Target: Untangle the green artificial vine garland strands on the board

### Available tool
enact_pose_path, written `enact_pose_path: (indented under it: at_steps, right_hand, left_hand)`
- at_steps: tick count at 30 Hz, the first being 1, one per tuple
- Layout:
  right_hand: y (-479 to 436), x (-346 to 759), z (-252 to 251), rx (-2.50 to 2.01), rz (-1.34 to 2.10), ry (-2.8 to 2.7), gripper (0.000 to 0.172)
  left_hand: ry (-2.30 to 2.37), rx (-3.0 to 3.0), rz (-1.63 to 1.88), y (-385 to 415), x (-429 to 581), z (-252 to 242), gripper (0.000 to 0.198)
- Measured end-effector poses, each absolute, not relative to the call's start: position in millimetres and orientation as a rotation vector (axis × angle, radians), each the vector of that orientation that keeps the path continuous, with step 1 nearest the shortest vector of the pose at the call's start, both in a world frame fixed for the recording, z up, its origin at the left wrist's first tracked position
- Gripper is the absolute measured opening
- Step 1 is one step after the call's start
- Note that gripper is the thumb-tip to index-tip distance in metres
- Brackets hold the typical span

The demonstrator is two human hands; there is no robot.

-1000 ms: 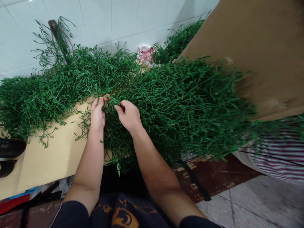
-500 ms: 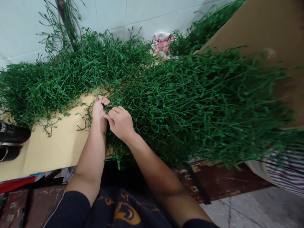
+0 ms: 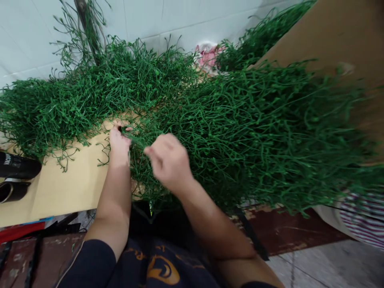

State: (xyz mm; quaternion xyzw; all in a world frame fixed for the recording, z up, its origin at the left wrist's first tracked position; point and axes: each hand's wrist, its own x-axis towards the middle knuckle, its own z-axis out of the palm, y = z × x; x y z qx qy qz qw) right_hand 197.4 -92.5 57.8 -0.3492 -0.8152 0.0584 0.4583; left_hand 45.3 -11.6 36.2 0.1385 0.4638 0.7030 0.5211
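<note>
A large heap of thin green plant stems (image 3: 255,132) with small bud-like tips lies in front of me and to the right. At its left end, my left hand (image 3: 119,139) has its fingers curled round a few stems, palm side partly hidden. My right hand (image 3: 170,162) is closed in a pinch just to the right, smeared by motion. Blurred green strands (image 3: 138,141) stretch between the two hands. A second heap of the same stems (image 3: 72,98) lies farther back on the left, next to the wall.
Beneath the stems is a cardboard sheet (image 3: 69,180). A black bottle (image 3: 19,166) lies at the left edge. Another cardboard panel (image 3: 339,36) stands at the right. A pink and white cloth (image 3: 207,56) sits by the tiled wall (image 3: 168,16). Striped fabric (image 3: 364,218) shows lower right.
My right hand has pulled away from my left, toward the right and slightly down, with strands trailing between them. My left hand has shifted a little left.
</note>
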Motion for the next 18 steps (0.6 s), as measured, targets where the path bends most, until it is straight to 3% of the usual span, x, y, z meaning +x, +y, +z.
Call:
enact_pose_path:
  at_steps: [3, 5, 7, 15, 18]
  right_hand:
    - [-62.5, 221.6, 50.4, -1.331, 0.054, -1.780, 0.035]
    - [-51.4, 227.2, 46.5, -1.419, 0.030, -1.698, 0.052]
    - [-51.0, 219.2, 44.7, -1.376, 0.043, -1.728, 0.058]
    - [-44.0, 166.5, 32.8, -1.371, 0.279, -1.987, 0.021]
    - [-38.8, 169.2, 32.2, -1.292, 0.286, -2.062, 0.021]
  left_hand:
    - [1.002, 0.288, 1.649, -15.2, 54.1, 39.5, 0.039]
    - [0.965, 0.263, 1.613, -16.1, 62.4, 41.1, 0.036]
    - [0.973, 0.278, 1.609, -15.9, 69.0, 41.8, 0.033]
    - [1.010, 0.357, 1.631, -16.3, 75.8, 44.4, 0.026]
    - [0.980, 0.333, 1.621, -15.0, 78.0, 46.1, 0.029]
